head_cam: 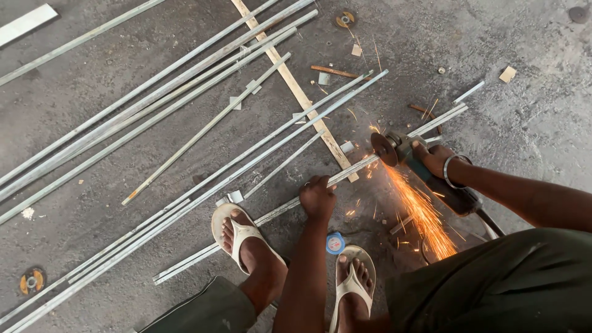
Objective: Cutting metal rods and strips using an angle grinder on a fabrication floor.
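Thin grey metal strip (345, 174) — sparks at its cut.

A person's left hand (317, 197) reaches straight down between both sandalled feet, fingers (308, 184) curled shut in a firm grip. The right hand (435, 159), a bangle at its wrist, clenches out to the side, forearm angled across the knee.
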